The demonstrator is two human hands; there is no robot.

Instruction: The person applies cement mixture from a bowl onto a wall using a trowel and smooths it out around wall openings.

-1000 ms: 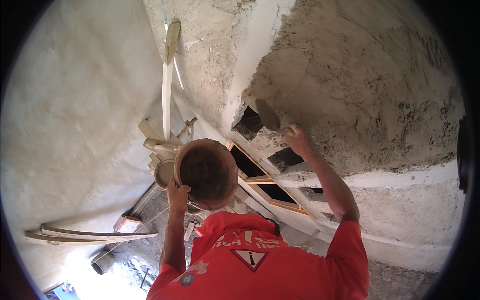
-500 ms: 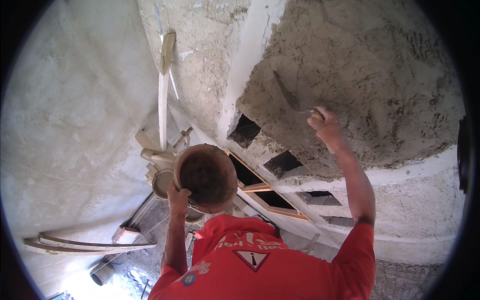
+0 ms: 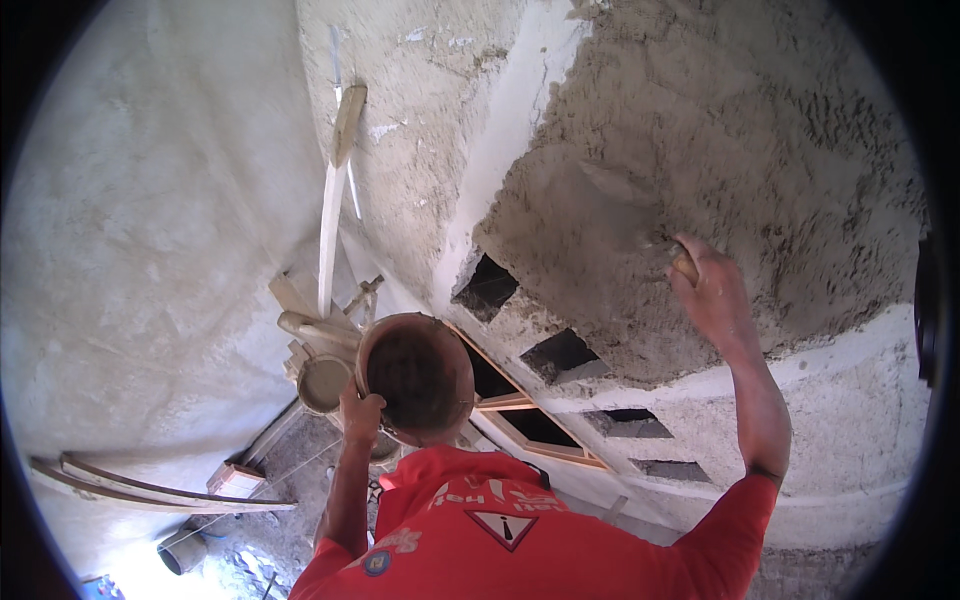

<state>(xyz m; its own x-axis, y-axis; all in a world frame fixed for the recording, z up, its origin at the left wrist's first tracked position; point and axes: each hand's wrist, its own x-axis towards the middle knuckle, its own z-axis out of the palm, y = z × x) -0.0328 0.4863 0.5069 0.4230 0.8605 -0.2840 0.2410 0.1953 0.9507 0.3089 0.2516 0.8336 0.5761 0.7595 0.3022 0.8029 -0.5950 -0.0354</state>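
Note:
My left hand (image 3: 362,412) is closed on the rim of a round brown bucket (image 3: 415,375), whose mouth faces the view; a dark, damp-looking mass is inside. Up at the right, my right hand (image 3: 712,292) grips a trowel (image 3: 686,266) by its wooden handle. Its metal blade is smeared by motion and lies close against the rough wet plaster (image 3: 700,190) on the wall. Whether the blade carries any mix cannot be made out.
Below the plaster runs a row of dark square openings (image 3: 487,287) and a wood-framed opening (image 3: 540,428). A wooden post (image 3: 330,230) leans at the wall corner near a second bucket (image 3: 325,384). Curved planks (image 3: 170,497) and a cylindrical container (image 3: 182,551) lie lower left.
My right hand has moved right and slightly down along the wall with the trowel, whose blade is now blurred. The bucket stays in my left hand, a little lower in view.

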